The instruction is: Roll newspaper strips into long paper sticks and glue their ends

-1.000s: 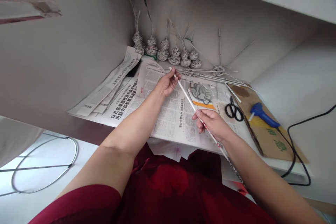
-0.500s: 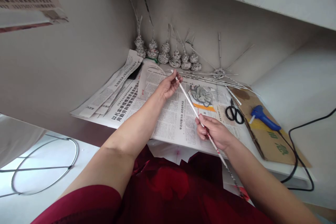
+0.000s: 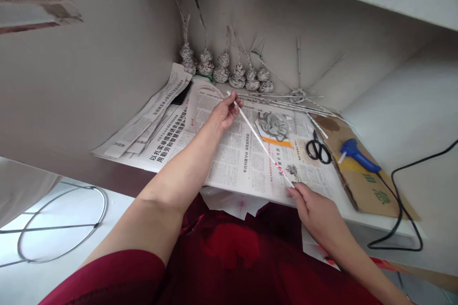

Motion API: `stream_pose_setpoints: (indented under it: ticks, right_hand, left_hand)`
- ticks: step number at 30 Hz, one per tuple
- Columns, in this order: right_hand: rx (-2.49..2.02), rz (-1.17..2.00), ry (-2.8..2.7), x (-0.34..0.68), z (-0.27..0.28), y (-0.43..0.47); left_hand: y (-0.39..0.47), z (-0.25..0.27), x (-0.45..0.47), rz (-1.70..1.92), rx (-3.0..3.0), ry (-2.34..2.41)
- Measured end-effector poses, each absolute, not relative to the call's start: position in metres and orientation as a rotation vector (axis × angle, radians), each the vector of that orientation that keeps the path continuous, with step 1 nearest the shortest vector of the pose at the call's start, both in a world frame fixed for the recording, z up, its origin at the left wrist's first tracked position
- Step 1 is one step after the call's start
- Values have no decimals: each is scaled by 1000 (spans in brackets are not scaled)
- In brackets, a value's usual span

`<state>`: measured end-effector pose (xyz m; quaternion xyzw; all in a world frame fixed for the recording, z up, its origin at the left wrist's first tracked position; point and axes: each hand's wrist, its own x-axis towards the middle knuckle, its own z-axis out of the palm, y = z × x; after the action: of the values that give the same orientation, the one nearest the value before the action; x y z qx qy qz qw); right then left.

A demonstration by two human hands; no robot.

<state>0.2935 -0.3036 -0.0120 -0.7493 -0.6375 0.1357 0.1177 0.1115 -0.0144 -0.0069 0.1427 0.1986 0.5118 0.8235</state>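
A thin rolled paper stick [image 3: 253,131], white with red marks lower down, slants across the newspaper [image 3: 229,167] between my hands. My left hand [image 3: 227,110] pinches it near its upper end. Lower right, my right hand [image 3: 315,204] is closed on it by the table's front edge; the part beyond that hand is hidden. Under the stick's right side lies a grey folded cloth-like piece [image 3: 275,127] on an orange-edged sheet. Several more paper sticks [image 3: 286,105] lie behind my left hand.
Several woven paper gourds [image 3: 222,67] line the back wall beside a round woven base [image 3: 298,96] with spread sticks. Black scissors [image 3: 318,151] and a blue glue gun [image 3: 359,155] on cardboard [image 3: 372,190] lie right, its cable [image 3: 399,200] trailing. Paper strips [image 3: 153,114] are stacked left.
My right hand has slid down and right along the paper stick, away from my left hand, exposing more of its red-marked part. My left hand keeps its pinch. The view has shifted slightly.
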Motion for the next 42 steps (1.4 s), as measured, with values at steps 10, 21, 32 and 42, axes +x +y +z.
stream_pose_setpoints:
  ticks: [10, 21, 32, 42]
  right_hand:
    - [-1598, 1668, -1096, 282, 0, -307]
    - [-1893, 1384, -1332, 301, -11, -328]
    - [-1746, 1444, -1220, 282, 11, -271]
    - [-1942, 680, -1701, 269, -1, -233]
  left_hand:
    - [-14, -5, 108, 1089, 258, 328]
    - [-12, -6, 108, 1070, 242, 379]
    - [-20, -8, 116, 1060, 323, 418]
    - [-20, -7, 119, 1066, 334, 458]
